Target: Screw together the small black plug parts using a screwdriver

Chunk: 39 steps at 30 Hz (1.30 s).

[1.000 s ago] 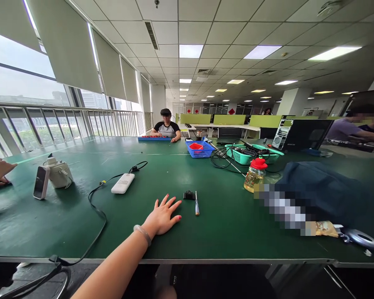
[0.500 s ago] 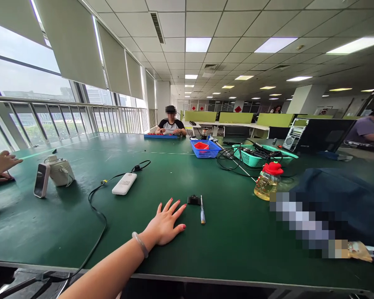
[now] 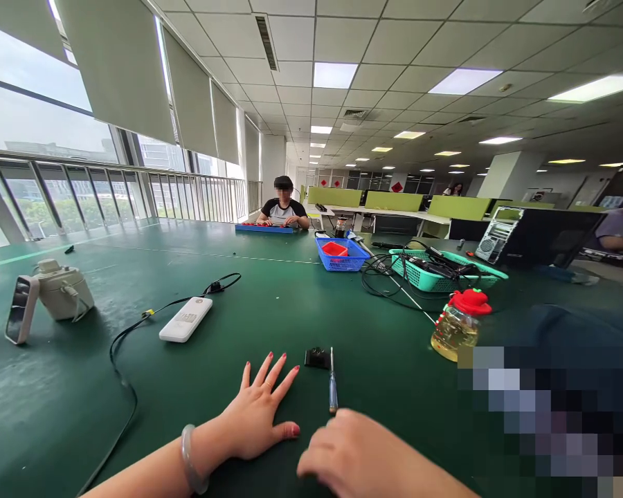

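Note:
My left hand [image 3: 257,411] lies on the green tabletop with its fingers spread, holding nothing; a pale bangle circles the wrist. To its upper right are a small black part [image 3: 317,357], whose kind I cannot make out, and a screwdriver [image 3: 333,384] with a clear bluish handle, lying side by side. My right hand [image 3: 347,453] is at the bottom, just below the screwdriver's handle end. Its fingers curl downward, slightly blurred, and their tips are hidden, so I cannot see whether it holds anything.
Left of my hands are a white power bank [image 3: 185,319], a black cable [image 3: 122,360], a phone [image 3: 21,309] and a beige container [image 3: 65,289]. To the right stand a red-lidded jar [image 3: 455,332], a blue basket [image 3: 342,263] and a green basket [image 3: 420,277]. A person [image 3: 284,207] sits opposite.
My right hand has come in from the bottom right. The view has shifted, and the tabletop things now sit lower. My left hand stays spread on the table; another person's hand at the left has nearly left view.

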Motion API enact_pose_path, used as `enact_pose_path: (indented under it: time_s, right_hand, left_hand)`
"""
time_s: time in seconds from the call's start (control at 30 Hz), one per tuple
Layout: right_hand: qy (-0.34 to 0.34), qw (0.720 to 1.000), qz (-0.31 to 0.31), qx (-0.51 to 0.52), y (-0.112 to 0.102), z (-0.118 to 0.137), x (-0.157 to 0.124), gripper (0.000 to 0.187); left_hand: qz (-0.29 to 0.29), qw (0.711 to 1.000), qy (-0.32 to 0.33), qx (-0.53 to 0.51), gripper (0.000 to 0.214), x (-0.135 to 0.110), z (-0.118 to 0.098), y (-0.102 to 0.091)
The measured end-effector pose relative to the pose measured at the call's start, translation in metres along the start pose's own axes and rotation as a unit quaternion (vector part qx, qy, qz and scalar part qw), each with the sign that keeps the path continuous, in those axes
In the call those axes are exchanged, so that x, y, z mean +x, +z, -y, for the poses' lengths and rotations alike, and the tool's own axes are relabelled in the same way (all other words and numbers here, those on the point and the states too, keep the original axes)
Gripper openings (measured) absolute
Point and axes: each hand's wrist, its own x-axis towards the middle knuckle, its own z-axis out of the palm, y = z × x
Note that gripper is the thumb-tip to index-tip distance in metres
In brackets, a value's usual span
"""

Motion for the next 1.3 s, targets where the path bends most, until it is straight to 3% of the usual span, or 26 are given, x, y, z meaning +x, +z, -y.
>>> enact_pose_path:
  time_s: [0.1,0.17,0.3,0.43,0.57,0.67,0.77,0.93,1.03,1.17,1.3]
  right_hand:
    - [0.021,0.995,0.017,-0.101,-0.031,-0.040,0.012,0.033]
    - [0.021,0.989,0.035,-0.145,-0.034,-0.052,0.021,0.021]
    - [0.045,0.978,0.008,-0.202,-0.011,-0.056,0.030,0.012]
    - [0.051,0.975,-0.016,-0.214,0.005,-0.059,0.028,0.009]
    - [0.016,0.982,-0.020,-0.189,0.003,-0.066,0.024,0.005]
    - [0.013,0.986,-0.016,-0.167,0.001,-0.069,0.023,0.004]
    - [0.015,0.987,-0.044,-0.156,0.002,-0.069,0.022,0.008]
    - [0.002,0.975,-0.149,-0.167,0.000,-0.062,0.019,0.013]
    - [-0.048,0.963,-0.199,-0.174,-0.002,-0.056,0.018,0.016]
    - [-0.145,0.955,-0.191,-0.176,0.001,-0.047,0.019,0.012]
    - [-0.168,0.956,-0.161,-0.178,0.006,-0.044,0.021,0.014]
  left_hand:
    - [0.051,0.997,-0.054,-0.034,0.117,0.013,-0.008,-0.015]
    - [0.047,0.997,-0.053,-0.044,0.123,0.027,-0.014,-0.025]
    - [-0.016,0.998,-0.014,-0.063,0.112,0.063,-0.021,-0.031]
    - [-0.020,0.992,0.075,-0.098,0.110,0.086,-0.016,-0.018]
    - [-0.057,0.980,0.119,-0.151,0.085,0.091,-0.007,-0.003]
    - [-0.094,0.971,0.121,-0.183,0.061,0.093,-0.004,0.003]
    - [-0.136,0.965,0.118,-0.191,0.050,0.097,-0.004,0.006]
    - [-0.178,0.958,0.122,-0.190,0.040,0.100,-0.004,0.006]
    - [-0.183,0.957,0.117,-0.190,0.040,0.100,-0.003,0.006]
    - [-0.178,0.960,0.094,-0.193,0.047,0.100,-0.002,0.007]
    - [-0.174,0.964,0.075,-0.186,0.051,0.099,-0.003,0.006]
